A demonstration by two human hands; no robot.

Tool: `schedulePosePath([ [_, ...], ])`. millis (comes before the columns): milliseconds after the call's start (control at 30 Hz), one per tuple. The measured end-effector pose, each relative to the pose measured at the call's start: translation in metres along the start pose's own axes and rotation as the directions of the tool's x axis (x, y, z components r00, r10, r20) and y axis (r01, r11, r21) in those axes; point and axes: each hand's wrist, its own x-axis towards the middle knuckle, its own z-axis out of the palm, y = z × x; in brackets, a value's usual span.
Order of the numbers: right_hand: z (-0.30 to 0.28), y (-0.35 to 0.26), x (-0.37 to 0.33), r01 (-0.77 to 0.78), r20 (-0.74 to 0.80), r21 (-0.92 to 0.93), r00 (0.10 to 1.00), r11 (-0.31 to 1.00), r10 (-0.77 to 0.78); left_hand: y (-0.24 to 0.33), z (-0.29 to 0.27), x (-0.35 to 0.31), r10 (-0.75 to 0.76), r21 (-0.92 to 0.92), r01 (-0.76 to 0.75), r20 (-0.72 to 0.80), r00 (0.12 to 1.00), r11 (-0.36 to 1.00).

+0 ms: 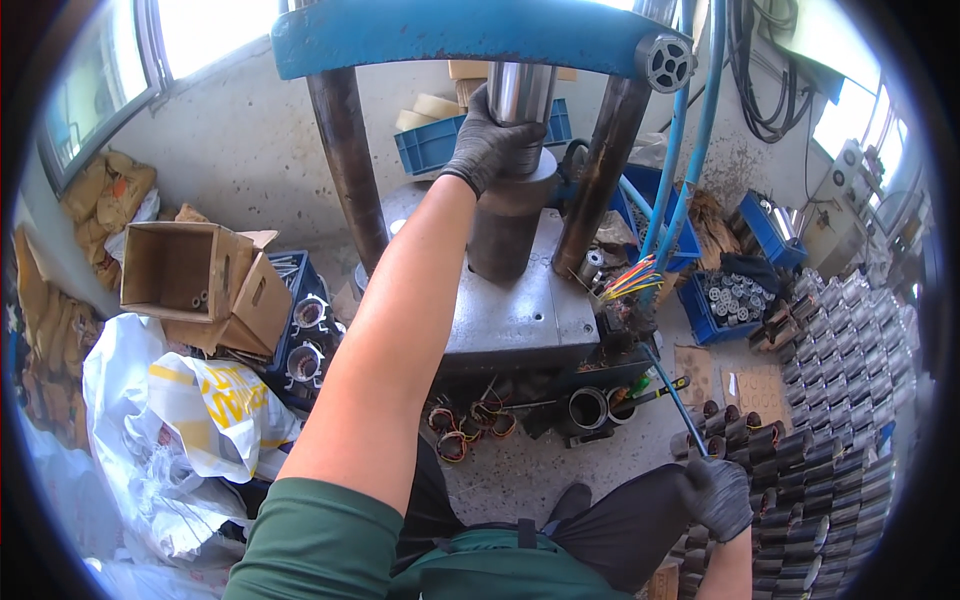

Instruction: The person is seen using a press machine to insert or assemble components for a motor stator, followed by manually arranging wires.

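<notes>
My left hand (pixel 488 145), in a dark grey work glove, reaches up the middle with its fingers wrapped round a metal cylinder (pixel 526 158). That piece sits between the shiny press ram (pixel 522 92) above and a thick, dark cylindrical block (pixel 502 230) below. The block stands upright on the grey steel press table (pixel 520 320). Low on the right, my right hand (pixel 716 498), gloved alike, is closed round the end of a thin blue lever (pixel 676 395), which slants up toward the press's side.
Two dark columns (pixel 345 165) carry the blue press head (pixel 470 42). Rows of stacked metal cylinders (pixel 850 350) fill the right. A blue crate (pixel 715 325) of metal parts, cardboard boxes (pixel 170 270) and white plastic sacks (pixel 130 400) stand around. Wound motor parts (pixel 455 440) lie under the table.
</notes>
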Motion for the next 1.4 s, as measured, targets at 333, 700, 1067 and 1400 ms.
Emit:
schedulePosePath([
  [333, 0.001, 0.006, 0.002, -0.002, 0.035, -0.074, 0.999, 0.997, 0.005, 0.007, -0.006, -0.004, -0.083, -0.081, 0.087, 0.056, 0.995, 0.993],
  [700, -0.026, 0.009, 0.021, 0.114, 0.222, -0.017, 0.969, 0.993, -0.107, 0.005, -0.007, -0.002, -0.096, -0.047, 0.099, 0.056, 0.994, 0.994],
  [1067, -0.035, 0.018, 0.028, 0.135, 0.295, -0.056, 0.949, 0.989, -0.113, 0.0, -0.007, 0.0, -0.106, -0.007, 0.106, 0.046, 0.993, 0.994],
  [1400, -0.031, 0.024, 0.024, 0.099, 0.199, 0.111, 0.973, 0.989, -0.119, -0.001, -0.007, 0.0, -0.13, 0.066, 0.128, 0.032, 0.991, 0.99],
])
